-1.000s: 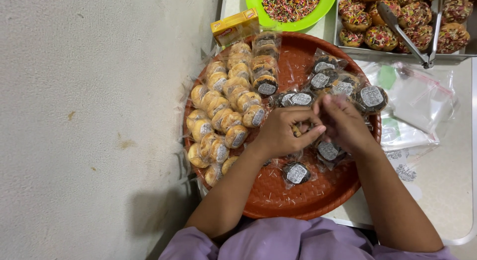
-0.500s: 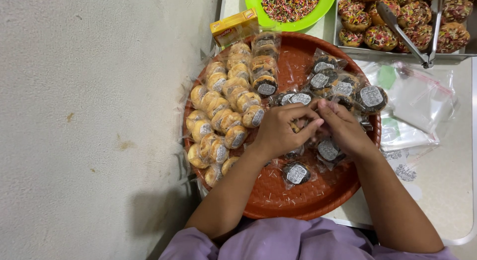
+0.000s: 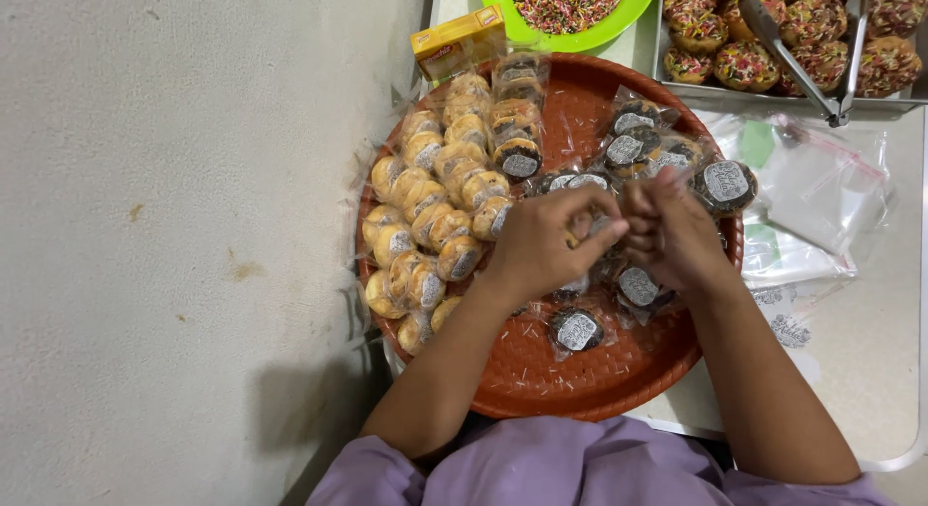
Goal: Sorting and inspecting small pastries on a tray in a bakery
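My left hand (image 3: pixel 541 243) and my right hand (image 3: pixel 674 231) meet over the middle of a round orange woven tray (image 3: pixel 541 395). Both pinch one small clear-wrapped pastry (image 3: pixel 592 222), which the fingers mostly hide. Rows of golden wrapped pastries (image 3: pixel 435 211) fill the tray's left side. Dark wrapped pastries with round labels lie around my hands, one just below them (image 3: pixel 577 330) and one at the right rim (image 3: pixel 726 182).
A green plate of coloured sprinkles (image 3: pixel 570 3) and a yellow box (image 3: pixel 456 44) sit behind the tray. A metal pan of sprinkle-topped doughnuts (image 3: pixel 725 66) holds metal tongs (image 3: pixel 802 71). Clear plastic bags (image 3: pixel 817 192) lie on the white table (image 3: pixel 870 371). Grey floor (image 3: pixel 174 245) lies left.
My fingers have drawn closer together around the small packet, and both hands have shifted slightly up the tray. Everything else stays put.
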